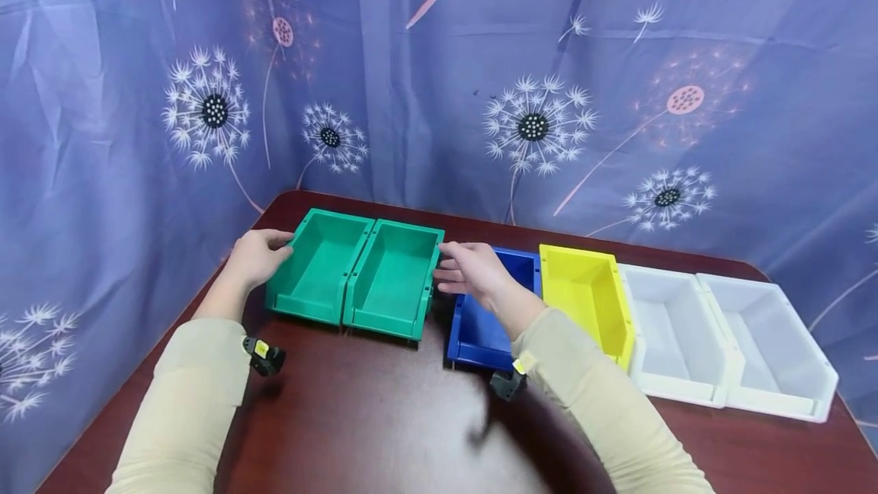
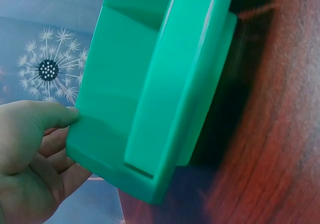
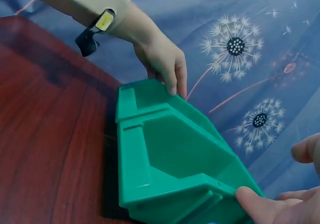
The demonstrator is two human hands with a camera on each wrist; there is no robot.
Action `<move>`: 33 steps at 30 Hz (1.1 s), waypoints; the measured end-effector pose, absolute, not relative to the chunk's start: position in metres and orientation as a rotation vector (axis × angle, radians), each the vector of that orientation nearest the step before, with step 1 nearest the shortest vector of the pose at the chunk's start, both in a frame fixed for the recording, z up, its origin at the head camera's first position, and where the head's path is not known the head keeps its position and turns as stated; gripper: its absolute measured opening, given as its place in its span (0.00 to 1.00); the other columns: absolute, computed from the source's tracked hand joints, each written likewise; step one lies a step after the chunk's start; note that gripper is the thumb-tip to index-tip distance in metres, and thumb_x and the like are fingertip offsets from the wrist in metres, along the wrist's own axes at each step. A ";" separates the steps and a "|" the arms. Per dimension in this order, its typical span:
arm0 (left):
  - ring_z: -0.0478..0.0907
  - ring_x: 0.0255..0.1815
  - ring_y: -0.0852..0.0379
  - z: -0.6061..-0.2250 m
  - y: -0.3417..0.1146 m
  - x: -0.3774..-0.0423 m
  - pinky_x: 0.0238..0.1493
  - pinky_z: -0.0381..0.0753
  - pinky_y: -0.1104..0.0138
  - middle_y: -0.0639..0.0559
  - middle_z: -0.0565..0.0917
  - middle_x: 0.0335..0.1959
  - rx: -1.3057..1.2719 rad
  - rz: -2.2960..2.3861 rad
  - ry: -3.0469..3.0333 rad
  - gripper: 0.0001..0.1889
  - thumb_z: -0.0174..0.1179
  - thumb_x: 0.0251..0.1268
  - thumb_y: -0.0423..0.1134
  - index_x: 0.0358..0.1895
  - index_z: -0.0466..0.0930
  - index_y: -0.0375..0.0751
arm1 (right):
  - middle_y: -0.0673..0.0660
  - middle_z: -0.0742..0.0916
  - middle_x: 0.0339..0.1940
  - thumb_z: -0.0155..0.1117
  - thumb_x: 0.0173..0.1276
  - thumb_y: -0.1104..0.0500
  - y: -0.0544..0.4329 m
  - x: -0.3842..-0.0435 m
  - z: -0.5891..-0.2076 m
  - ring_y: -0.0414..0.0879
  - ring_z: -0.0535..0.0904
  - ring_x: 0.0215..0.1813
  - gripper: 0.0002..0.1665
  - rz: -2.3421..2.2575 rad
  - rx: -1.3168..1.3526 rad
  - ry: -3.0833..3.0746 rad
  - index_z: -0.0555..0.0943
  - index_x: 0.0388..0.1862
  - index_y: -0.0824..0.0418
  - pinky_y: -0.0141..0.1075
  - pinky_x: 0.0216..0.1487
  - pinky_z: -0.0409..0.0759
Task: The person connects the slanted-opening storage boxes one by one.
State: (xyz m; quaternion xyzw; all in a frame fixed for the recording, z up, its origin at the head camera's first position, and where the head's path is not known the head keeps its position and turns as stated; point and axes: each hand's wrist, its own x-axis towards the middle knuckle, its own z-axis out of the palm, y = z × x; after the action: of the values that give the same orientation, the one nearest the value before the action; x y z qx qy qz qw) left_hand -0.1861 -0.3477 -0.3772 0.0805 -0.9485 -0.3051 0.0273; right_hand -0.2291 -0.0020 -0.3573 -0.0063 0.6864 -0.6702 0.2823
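Two green bins (image 1: 394, 277) stand side by side at the left of the row, their long sides together. My left hand (image 1: 257, 256) holds the outer wall of the left green bin (image 1: 318, 265), its thumb at the rim and its other fingers outside, as the left wrist view shows. At the right green bin's outer side is my right hand (image 1: 473, 273). One of its fingertips (image 3: 246, 196) touches the rim there, while another finger (image 3: 307, 149) stands away from it. Part of the blue bin (image 1: 483, 326) is hidden behind the right hand and forearm.
Right of the blue bin come a yellow bin (image 1: 583, 280) and two white bins (image 1: 761, 334), in a row. The reddish-brown table (image 1: 357, 418) has rounded back corners. A blue curtain (image 1: 425, 97) with dandelion prints hangs close behind and at the left.
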 end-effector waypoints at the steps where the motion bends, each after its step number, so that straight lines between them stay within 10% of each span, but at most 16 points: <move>1: 0.73 0.57 0.34 -0.378 -0.349 -0.186 0.54 0.75 0.45 0.29 0.75 0.58 0.253 -0.951 -2.925 0.21 0.49 0.70 0.36 0.62 0.71 0.30 | 0.70 0.74 0.63 0.53 0.71 0.53 -0.003 -0.230 -0.359 0.58 0.77 0.60 0.33 -1.774 -0.022 1.868 0.60 0.70 0.68 0.41 0.48 0.83; 13: 0.73 0.57 0.35 -0.383 -0.347 -0.184 0.54 0.75 0.46 0.29 0.75 0.58 0.301 -1.038 -2.893 0.21 0.49 0.70 0.36 0.62 0.71 0.30 | 0.69 0.81 0.51 0.62 0.65 0.60 -0.032 -0.237 -0.367 0.56 0.86 0.40 0.43 -1.335 -0.044 2.347 0.53 0.74 0.67 0.44 0.38 0.85; 21: 0.73 0.57 0.36 -0.381 -0.349 -0.183 0.55 0.75 0.46 0.30 0.75 0.58 0.317 -1.065 -2.882 0.21 0.49 0.70 0.36 0.63 0.71 0.31 | 0.62 0.81 0.34 0.61 0.66 0.58 -0.040 -0.239 -0.367 0.55 0.86 0.28 0.27 -1.087 -0.092 2.557 0.68 0.59 0.69 0.43 0.36 0.85; 33: 0.73 0.58 0.36 -0.383 -0.352 -0.184 0.55 0.75 0.46 0.31 0.74 0.59 0.317 -1.082 -2.870 0.21 0.49 0.71 0.37 0.63 0.71 0.32 | 0.66 0.79 0.58 0.54 0.67 0.62 -0.027 -0.237 -0.371 0.51 0.84 0.30 0.34 -1.302 -0.099 2.471 0.60 0.72 0.65 0.46 0.36 0.85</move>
State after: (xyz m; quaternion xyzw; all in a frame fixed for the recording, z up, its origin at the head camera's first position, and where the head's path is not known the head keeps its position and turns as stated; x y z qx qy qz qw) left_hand -0.1841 -0.3521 -0.3834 0.1027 -0.9304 -0.3508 0.0292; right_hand -0.2368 -0.0272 -0.3707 -0.0348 0.8709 -0.4590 0.1723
